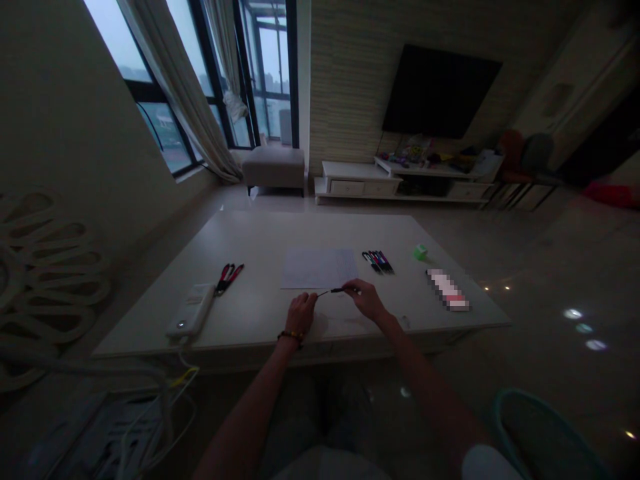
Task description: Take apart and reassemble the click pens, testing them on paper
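White strip [193,310]: on our table [260,233], just beside the red-handled pliers [230,278]
Left hand [301,312]: fingers pinching the pen [339,290] by its thin end
Pen: between our hands, nearer us than the paper [317,268]; we should hold both ends in line, lest the thin part bend
Right hand [367,300]: fingertips gripping the dark barrel
Row of pens [379,262]: beside the paper, beyond our right hand
Green cube [420,252]: farther right, out of our way

The right hand [367,300] hides one end of a slim black pen-shaped object [339,290]; the thin dark piece [324,293] at the left hand [301,313] is too small to identify. Square blocks blur a pink-and-white oblong [449,291], and the bottom edge cuts off a round teal-rimmed basket [525,394].
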Motion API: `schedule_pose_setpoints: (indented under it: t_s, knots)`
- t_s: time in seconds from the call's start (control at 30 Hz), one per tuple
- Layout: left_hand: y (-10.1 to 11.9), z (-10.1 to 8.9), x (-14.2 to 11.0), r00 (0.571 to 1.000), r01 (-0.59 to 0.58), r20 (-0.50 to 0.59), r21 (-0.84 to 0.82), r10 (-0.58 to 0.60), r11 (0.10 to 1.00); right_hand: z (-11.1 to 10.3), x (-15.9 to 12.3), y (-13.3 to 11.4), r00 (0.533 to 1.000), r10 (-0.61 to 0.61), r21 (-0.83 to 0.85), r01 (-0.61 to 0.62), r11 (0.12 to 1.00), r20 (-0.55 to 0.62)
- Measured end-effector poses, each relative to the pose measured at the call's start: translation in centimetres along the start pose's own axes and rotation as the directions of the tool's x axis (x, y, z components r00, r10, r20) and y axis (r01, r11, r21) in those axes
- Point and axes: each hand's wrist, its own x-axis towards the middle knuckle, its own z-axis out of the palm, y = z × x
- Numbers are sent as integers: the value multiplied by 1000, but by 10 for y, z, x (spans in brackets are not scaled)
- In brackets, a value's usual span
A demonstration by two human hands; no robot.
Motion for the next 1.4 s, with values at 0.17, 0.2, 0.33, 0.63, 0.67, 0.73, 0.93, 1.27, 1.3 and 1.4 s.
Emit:
schedule_pose_setpoints:
  t_s: [0.17,0.2,0.33,0.63,0.67,0.73,0.93,1.27,1.3,1.4]
  knots:
    - [0,-1,-1,1000,-26,13,28,26,999,0,0,-1,1000,-5,-28,5,1000,-2]
    - [1,-2,-1,1000,-29,14,34,28,999,0,0,1,1000,-8,-34,8,999,1]
    - [2,-4,0,1000,-11,20,37,10,999,3,-8,27,997,26,-141,-37,989,-77]
    - [5,-9,3,995,14,102,71,-21,997,10,-31,83,969,50,-405,-147,902,-242]
    - [6,-9,3,993,12,114,81,-21,997,13,-31,81,973,23,-409,-118,905,-231]
    - [6,-10,3,992,11,127,90,-23,996,19,-32,74,984,-25,-396,-47,917,-175]
    - [7,-10,3,992,5,126,71,-14,997,36,-31,56,998,-27,-397,4,918,-52]
    - [6,-6,2,992,-11,125,29,7,1000,47,-18,27,987,115,87,-105,991,-109]
    - [6,-6,2,992,-13,127,30,9,999,47,-16,22,990,95,111,-83,990,-108]
    - [6,-7,2,992,-20,128,29,17,999,47,-12,13,994,41,122,-28,992,-98]
